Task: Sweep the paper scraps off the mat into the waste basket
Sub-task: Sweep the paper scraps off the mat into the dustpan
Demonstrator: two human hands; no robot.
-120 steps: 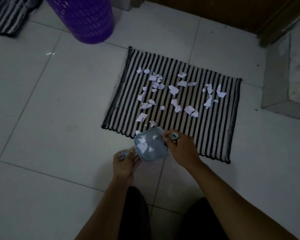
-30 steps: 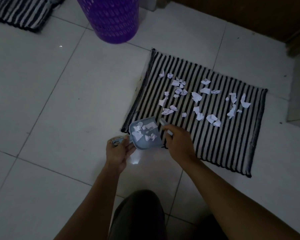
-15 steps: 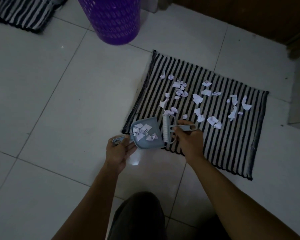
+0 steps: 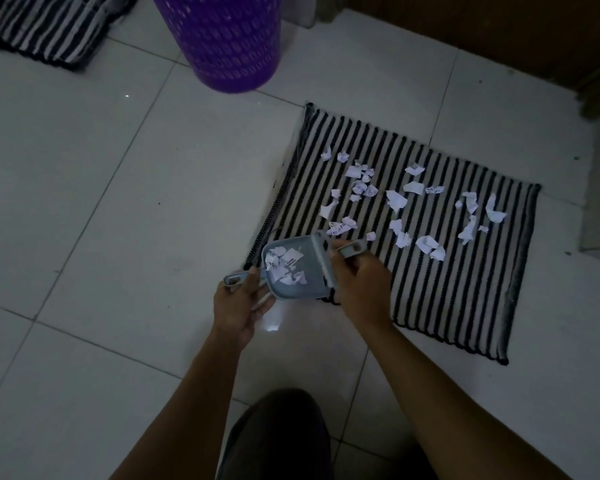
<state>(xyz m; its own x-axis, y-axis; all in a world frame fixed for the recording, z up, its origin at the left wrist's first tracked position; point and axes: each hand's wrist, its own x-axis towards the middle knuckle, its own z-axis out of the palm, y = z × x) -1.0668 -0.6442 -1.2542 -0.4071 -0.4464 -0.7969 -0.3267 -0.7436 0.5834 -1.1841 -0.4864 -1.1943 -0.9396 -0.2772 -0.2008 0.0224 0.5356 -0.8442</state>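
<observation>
Left hand (image 4: 239,301) has its fingers curled round the short handle of the small grey-blue plastic dustpan (image 4: 302,289), with the pan's open lip set at the near left corner of the black-and-white striped woven mat (image 4: 465,289). That way, I'd say, paper slides in rather than onto the white tiled floor (image 4: 101,202). Right hand (image 4: 361,282) is clamped on the matching grey-blue hand brush (image 4: 326,265), its head lying across the pan's mouth like a gate. A handful of pieces sits inside. Most of the torn white paper scraps (image 4: 395,200) lie mid-mat, well apart from the pan. The purple perforated plastic waste basket (image 4: 222,39) stands off the mat's far left, so emptying means a carry.
</observation>
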